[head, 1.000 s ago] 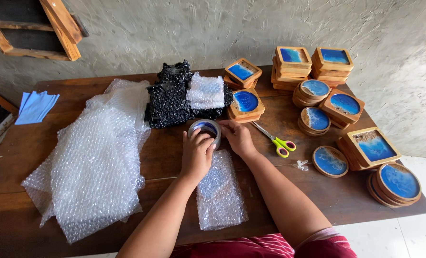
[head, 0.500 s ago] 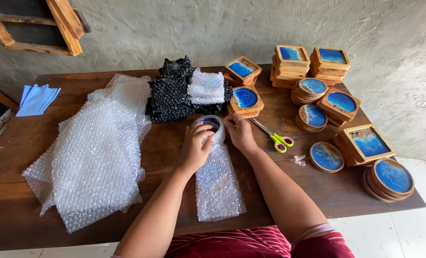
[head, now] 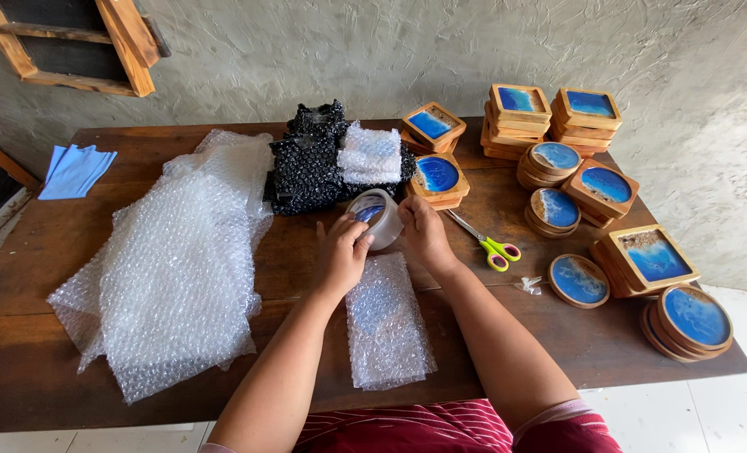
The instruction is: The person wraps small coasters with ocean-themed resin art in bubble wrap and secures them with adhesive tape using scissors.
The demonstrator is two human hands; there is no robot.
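Note:
Both of my hands hold a roll of clear tape (head: 375, 216) just above the wooden table (head: 38, 252). My left hand (head: 340, 256) grips its near side with the thumb up on the rim. My right hand (head: 422, 235) holds its right side. Directly below the hands lies a bubble-wrapped flat item (head: 386, 323) with blue showing through. Green-and-pink handled scissors (head: 487, 243) lie just right of my right hand.
A big pile of clear bubble wrap (head: 168, 260) covers the left half. Black bubble-wrapped bundles (head: 302, 168) and a clear-wrapped one (head: 372, 153) sit behind the tape. Stacks of wooden coasters with blue resin (head: 608, 184) fill the right side. Blue cloth (head: 76, 170) lies far left.
The tape roll has been lifted and tilted up on edge between my hands. The view shifted slightly.

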